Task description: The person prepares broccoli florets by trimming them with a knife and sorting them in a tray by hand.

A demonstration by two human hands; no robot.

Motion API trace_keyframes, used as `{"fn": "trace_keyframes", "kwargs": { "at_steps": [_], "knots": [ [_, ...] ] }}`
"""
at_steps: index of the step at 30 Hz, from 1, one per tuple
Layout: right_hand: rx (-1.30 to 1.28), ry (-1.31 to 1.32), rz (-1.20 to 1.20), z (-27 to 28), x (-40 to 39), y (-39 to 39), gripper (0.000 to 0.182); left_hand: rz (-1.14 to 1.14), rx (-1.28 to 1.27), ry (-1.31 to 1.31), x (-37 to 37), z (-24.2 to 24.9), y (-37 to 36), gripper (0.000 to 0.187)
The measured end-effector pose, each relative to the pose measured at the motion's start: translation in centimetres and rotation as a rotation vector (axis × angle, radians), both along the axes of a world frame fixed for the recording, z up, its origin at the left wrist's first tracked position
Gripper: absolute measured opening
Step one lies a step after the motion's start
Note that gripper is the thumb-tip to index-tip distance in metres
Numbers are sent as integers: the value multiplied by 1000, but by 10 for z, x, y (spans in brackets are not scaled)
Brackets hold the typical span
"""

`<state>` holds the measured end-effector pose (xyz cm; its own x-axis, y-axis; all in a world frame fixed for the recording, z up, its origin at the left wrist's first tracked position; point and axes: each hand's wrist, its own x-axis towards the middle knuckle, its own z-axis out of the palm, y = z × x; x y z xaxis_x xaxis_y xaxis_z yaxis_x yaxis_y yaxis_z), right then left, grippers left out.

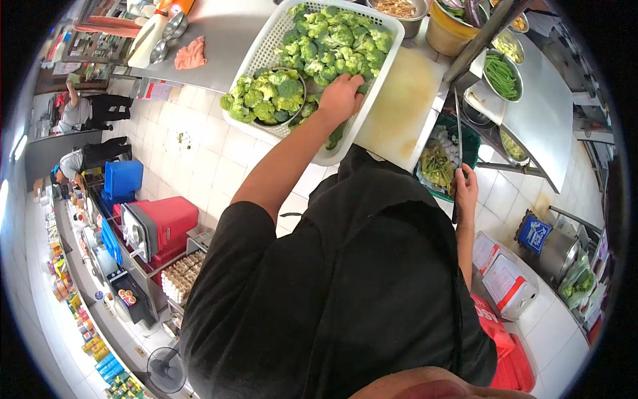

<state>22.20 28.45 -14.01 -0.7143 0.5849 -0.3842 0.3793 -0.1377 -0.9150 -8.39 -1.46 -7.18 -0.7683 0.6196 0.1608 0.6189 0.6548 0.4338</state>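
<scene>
My left hand point(341, 100) reaches into a white perforated basket point(397, 50) of cut broccoli florets point(335, 40). Its fingers curl down around broccoli at the near side of the pile, with the tips partly hidden. A round bowl heaped with broccoli point(269, 96) sits inside the basket, left of that hand. At my right side, my right hand point(465, 191) is closed around the handle of a long knife point(458, 126), whose blade points away from me. Between the basket and the knife lies a pale, stained cutting board point(402, 100).
Below the knife stands a green crate point(472, 143) with vegetable trimmings. Green beans point(500, 76) fill a bowl on the right-hand steel table point(548, 113). A pink cloth point(191, 54) lies on the left counter. Two people point(83, 113) stand at far left, near a red cooler point(166, 226).
</scene>
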Motion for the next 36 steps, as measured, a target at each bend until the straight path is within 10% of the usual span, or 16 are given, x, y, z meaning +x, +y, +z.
{"fn": "trace_keyframes", "kwargs": {
  "at_steps": [10,22,36],
  "knots": [
    [-47,191,179,72,-57,-36,36,218,249,-395,-6,2,-7,30],
    [-652,182,461,179,-144,-96,48,-14,1312,-1274,58,55,-14,30],
    [48,412,634,165,-147,-131,57,171,1357,-1276,92,61,-4,35]
  ]
}}
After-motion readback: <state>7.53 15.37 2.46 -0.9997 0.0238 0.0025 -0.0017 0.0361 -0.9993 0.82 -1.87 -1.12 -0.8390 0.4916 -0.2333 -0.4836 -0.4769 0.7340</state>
